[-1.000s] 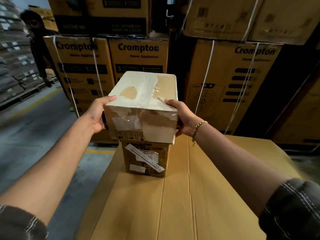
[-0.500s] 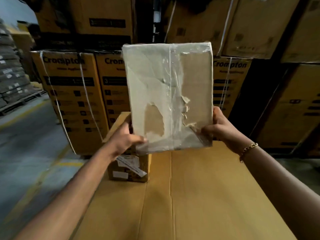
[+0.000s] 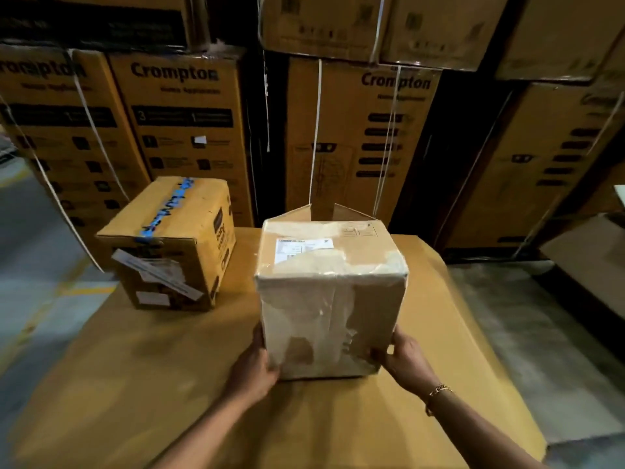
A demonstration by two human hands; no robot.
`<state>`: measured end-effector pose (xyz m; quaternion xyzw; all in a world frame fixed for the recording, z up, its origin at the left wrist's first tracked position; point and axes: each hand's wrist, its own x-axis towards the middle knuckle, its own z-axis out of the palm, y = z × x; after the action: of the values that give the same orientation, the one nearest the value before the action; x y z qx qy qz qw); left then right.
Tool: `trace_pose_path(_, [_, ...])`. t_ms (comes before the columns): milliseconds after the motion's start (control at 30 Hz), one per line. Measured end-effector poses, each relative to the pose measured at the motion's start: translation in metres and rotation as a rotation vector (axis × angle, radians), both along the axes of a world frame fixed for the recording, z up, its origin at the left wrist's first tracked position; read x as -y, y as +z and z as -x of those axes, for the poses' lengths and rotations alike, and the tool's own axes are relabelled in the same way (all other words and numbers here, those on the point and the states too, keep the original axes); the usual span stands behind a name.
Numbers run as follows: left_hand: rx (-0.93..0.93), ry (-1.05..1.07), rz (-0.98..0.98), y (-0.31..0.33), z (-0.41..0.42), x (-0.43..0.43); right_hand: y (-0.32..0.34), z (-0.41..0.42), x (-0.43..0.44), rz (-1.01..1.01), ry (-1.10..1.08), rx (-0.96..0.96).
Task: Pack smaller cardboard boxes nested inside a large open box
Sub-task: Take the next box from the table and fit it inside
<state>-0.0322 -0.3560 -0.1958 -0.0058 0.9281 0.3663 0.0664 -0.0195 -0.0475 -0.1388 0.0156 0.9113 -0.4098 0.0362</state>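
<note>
A pale, tape-covered cardboard box with a white label on its top stands on the big flat cardboard surface in front of me. Its far flaps stick up open. My left hand grips its lower left corner and my right hand, with a gold bracelet on the wrist, grips its lower right corner. A second brown box with blue tape and torn white labels sits apart on the same surface, to the left and farther back.
Tall stacks of strapped Crompton cartons wall off the far side. Grey concrete floor with a yellow line lies to the left, and more floor lies to the right.
The pale box was lifted off the brown box, tipped up in front of me, and now stands on the cardboard surface to the right of the brown box. Both hands slid down to its bottom corners.
</note>
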Motion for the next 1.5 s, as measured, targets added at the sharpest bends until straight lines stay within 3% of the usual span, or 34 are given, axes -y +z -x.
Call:
trace_pose_path(133, [0.031,0.002,0.16,0.007,-0.012,-0.006,0.001,0.001,-0.033,0.06,0.137,0.152])
trace_pose_path(167, [0.053,0.024,0.086,0.016,-0.011,-0.001,0.008,0.003,-0.044,0.105,0.14,0.188])
trace_pose_path(267, [0.051,0.279,-0.443,0.077,-0.006,0.011,0.051,0.015,-0.067,0.426,-0.046,0.22])
trace_pose_path(333, [0.037,0.375,-0.682,0.128,-0.003,0.007,0.088,0.028,-0.07,0.542,-0.1,0.21])
trace_pose_path(400, [0.086,0.334,-0.722,0.171,0.006,-0.002,0.123,0.042,-0.061,0.496,-0.057,0.261])
trace_pose_path(533, [0.242,0.216,-0.577,0.221,0.029,-0.026,0.161,0.056,-0.029,0.29,-0.009,0.369])
trace_pose_path(667, [0.118,0.144,-0.487,0.213,0.039,-0.036,0.165,0.052,-0.02,0.251,-0.047,0.256])
trace_pose_path(867, [-0.028,0.069,-0.448,0.143,0.0,-0.028,0.103,0.004,-0.048,0.501,0.026,0.046])
trace_pose_path(967, [-0.02,0.095,-0.348,0.087,-0.026,-0.026,0.055,-0.021,-0.055,0.519,0.073,0.119])
trace_pose_path(1133, [0.145,0.036,-0.41,0.033,-0.044,-0.008,0.015,-0.034,-0.066,0.493,0.023,0.379])
trace_pose_path(1200, [0.193,0.073,-0.435,0.031,-0.041,-0.002,0.01,-0.03,-0.07,0.462,0.003,0.447])
trace_pose_path(1367, [0.314,0.391,-0.742,0.066,-0.023,-0.012,0.029,-0.004,-0.054,0.514,-0.155,0.396])
trace_pose_path(1500, [0.436,0.25,-0.589,0.074,-0.009,-0.042,0.034,0.006,-0.018,0.573,-0.209,0.589])
